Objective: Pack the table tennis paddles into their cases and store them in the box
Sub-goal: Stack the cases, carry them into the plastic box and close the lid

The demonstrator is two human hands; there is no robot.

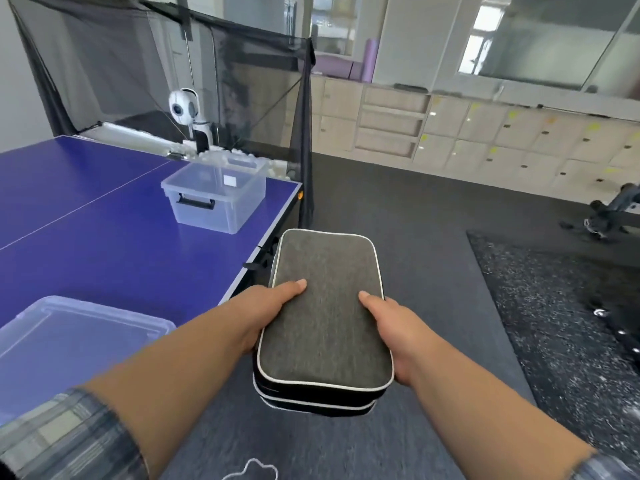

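Observation:
A grey fabric paddle case [325, 306] with white piping is held flat in the air, just off the right edge of the blue table [104, 244]. A second case edge shows beneath it, stacked. My left hand [266, 310] grips its left side, thumb on top. My right hand [391, 334] grips the right side the same way. A clear plastic box [214, 195] with a black handle stands open on the table, ahead and to the left. Its clear lid [69, 337] lies at the table's near left. No paddle is visible.
A white ball-feeding robot [188, 112] and a black catch net [173, 71] stand at the table's far end, with white balls piled there. Dark floor mats lie to the right. Wooden lockers [485, 133] line the far wall. Black exercise equipment [609, 209] sits far right.

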